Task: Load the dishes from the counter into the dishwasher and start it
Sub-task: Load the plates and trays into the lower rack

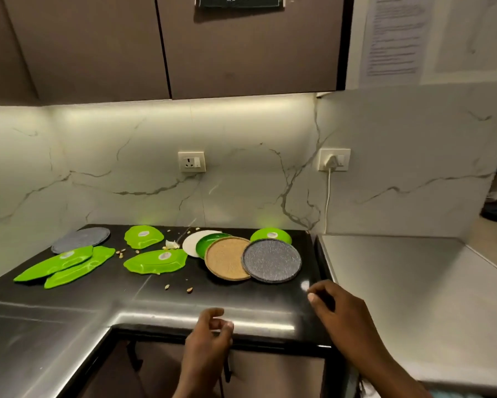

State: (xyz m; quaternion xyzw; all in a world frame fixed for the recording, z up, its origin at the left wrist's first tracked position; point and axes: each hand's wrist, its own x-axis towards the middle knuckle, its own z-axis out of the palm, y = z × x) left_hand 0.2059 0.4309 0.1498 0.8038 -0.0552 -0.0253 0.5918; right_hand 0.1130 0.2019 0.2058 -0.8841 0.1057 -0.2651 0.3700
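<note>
- Head view: black counter [241,297] in a corner, with marble wall behind and brown cabinets above; every place below is given from the grey speckled round plate [272,260] near the counter's right end.
- Tan round plate [225,258] lies just left of the grey plate, its right edge tucked under it.
- Green bowl [210,242] and white plate [191,242] sit behind and left of the tan plate, overlapping.
- Small green dish [271,235], upside down, sits just behind the grey plate.
- Further left: two upturned leaf-shaped green dishes [155,261] [143,236], then a pair of long green leaf trays [66,265], overlapping, and a second grey plate [80,239] at the far back left.
- Nut shells and crumbs [178,288] are scattered in front and to the left.
- Right hand [336,308] hovers just in front of the grey plate, fingers loosely curled, grasping nothing.
- Left hand [212,331] hangs at the counter's front edge, left of the right hand, fingers loosely curled, empty.
- Two wall sockets sit behind; the right one [334,160] has a white plug and cord.
</note>
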